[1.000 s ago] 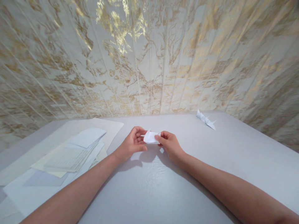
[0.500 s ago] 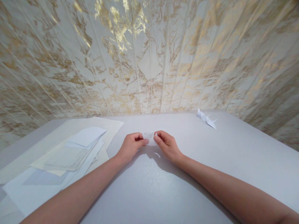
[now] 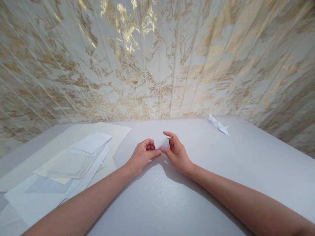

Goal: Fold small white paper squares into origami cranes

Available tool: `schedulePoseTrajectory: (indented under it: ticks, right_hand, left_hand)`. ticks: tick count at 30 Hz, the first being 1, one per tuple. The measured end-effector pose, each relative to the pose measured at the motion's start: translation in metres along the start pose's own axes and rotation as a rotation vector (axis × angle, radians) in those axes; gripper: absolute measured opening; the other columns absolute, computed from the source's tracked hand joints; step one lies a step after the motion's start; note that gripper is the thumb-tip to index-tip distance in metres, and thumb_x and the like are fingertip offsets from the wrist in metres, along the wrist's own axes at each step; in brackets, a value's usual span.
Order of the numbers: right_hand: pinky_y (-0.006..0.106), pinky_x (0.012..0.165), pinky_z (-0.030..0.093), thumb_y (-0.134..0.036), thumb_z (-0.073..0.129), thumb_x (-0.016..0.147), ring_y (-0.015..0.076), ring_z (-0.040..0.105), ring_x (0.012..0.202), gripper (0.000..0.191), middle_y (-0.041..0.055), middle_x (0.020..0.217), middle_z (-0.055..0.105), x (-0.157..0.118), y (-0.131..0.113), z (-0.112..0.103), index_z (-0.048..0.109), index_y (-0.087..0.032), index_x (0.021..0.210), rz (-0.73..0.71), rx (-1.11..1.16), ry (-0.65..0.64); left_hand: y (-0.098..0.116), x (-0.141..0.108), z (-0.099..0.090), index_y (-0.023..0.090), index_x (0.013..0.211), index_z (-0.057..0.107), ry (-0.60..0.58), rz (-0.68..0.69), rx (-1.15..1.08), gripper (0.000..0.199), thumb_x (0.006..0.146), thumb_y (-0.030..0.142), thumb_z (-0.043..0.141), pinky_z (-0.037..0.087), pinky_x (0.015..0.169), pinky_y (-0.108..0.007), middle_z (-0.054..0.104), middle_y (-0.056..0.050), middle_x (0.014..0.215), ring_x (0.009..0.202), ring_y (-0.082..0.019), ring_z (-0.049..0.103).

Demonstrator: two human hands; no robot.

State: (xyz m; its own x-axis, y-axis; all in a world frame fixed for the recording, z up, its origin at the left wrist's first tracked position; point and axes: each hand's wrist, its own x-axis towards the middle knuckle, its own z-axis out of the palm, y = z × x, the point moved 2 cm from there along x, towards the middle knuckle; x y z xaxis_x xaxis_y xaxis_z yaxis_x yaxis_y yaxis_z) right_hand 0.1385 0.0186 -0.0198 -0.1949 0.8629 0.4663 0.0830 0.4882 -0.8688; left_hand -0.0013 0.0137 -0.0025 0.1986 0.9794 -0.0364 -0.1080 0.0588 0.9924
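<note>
A small piece of folded white paper (image 3: 162,143) is held between my two hands, just above the white table. My left hand (image 3: 145,151) pinches its left side and lower edge, thumb in front and fingers curled behind. On the other side, my right hand (image 3: 177,151) grips the paper's right end, its thumb at the bottom edge near the left thumb. The right index finger is raised above the paper's top edge. Folds and a pointed upper right corner show on the paper; its back is hidden.
Several small folded white paper figures (image 3: 218,125) stand in a row at the back right of the table (image 3: 246,164). On the left lies a spread of papers (image 3: 91,144), one lined with writing. A gold-patterned wall covering (image 3: 157,65) rises behind the table.
The paper has been turned and now shows a pointed, folded shape. My right index finger has lifted off, and the two thumbs have come together at the lower edge.
</note>
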Motion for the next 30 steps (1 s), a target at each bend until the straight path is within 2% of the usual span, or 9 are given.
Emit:
schedulePoseTrajectory:
  ticks: [3,7,11,17,21,25,30]
  right_hand:
    - [0.026,0.06,0.042,-0.02,0.059,0.073,0.013,0.053,0.065,0.047,-0.0037,0.071,0.051,0.002,0.001,0.0,0.039,-0.023,0.116,0.062,0.078,0.035]
    - [0.026,0.057,0.042,-0.023,0.063,0.067,0.0131,0.053,0.061,0.047,-0.005,0.067,0.052,0.005,0.002,0.0,0.042,-0.022,0.109,0.194,0.186,0.068]
    - [0.025,0.057,0.04,-0.019,0.062,0.064,0.012,0.051,0.059,0.042,-0.0056,0.064,0.051,0.005,-0.003,-0.001,0.049,-0.02,0.104,0.151,0.122,0.085]
    - [0.026,0.057,0.039,-0.025,0.061,0.066,0.0123,0.048,0.06,0.012,-0.001,0.064,0.055,0.004,-0.011,0.0,0.058,-0.016,0.074,0.176,0.052,-0.004]
    - [0.024,0.053,0.035,-0.029,0.061,0.067,0.0108,0.043,0.056,0.015,-0.003,0.059,0.049,0.004,-0.01,0.0,0.055,-0.016,0.066,0.207,0.09,-0.003]
    - [0.023,0.052,0.033,-0.032,0.062,0.066,0.0098,0.041,0.054,0.019,-0.0042,0.057,0.047,0.006,-0.009,0.0,0.053,-0.016,0.063,0.216,0.122,-0.001]
    - [0.023,0.05,0.033,-0.036,0.062,0.065,0.0099,0.041,0.053,0.023,-0.0048,0.056,0.045,0.006,-0.006,-0.001,0.051,-0.017,0.064,0.286,0.158,-0.025]
  left_hand:
    - [-0.002,0.0,-0.001,0.015,0.06,0.048,0.037,0.0,-0.027,0.025,0.056,0.02,0.072,0.036,0.054,-0.019,0.052,0.006,0.053,0.053,-0.007,0.048]
    - [-0.004,0.0,-0.001,0.015,0.065,0.052,0.059,-0.016,-0.058,0.024,0.054,0.018,0.072,0.037,0.056,-0.02,0.055,0.005,0.057,0.055,-0.008,0.05]
    - [-0.006,0.0,0.0,0.013,0.067,0.058,0.029,-0.046,-0.041,0.021,0.052,0.016,0.071,0.035,0.056,-0.021,0.057,0.003,0.06,0.057,-0.009,0.05]
    - [-0.005,-0.001,0.001,0.014,0.059,0.057,0.038,-0.033,-0.035,0.017,0.049,0.015,0.071,0.035,0.057,-0.023,0.052,0.005,0.052,0.056,-0.01,0.049]
    - [-0.006,-0.001,0.001,0.014,0.061,0.058,0.022,-0.04,-0.018,0.016,0.05,0.015,0.071,0.033,0.055,-0.022,0.052,0.005,0.053,0.054,-0.009,0.047]
    - [-0.003,-0.001,-0.001,0.014,0.062,0.058,-0.005,-0.01,0.011,0.016,0.057,0.023,0.07,0.029,0.051,-0.021,0.052,0.004,0.053,0.051,-0.008,0.043]
    - [0.0,-0.002,-0.004,0.015,0.055,0.052,0.082,0.059,0.083,0.023,0.059,0.03,0.069,0.026,0.049,-0.021,0.047,0.005,0.049,0.049,-0.007,0.039]
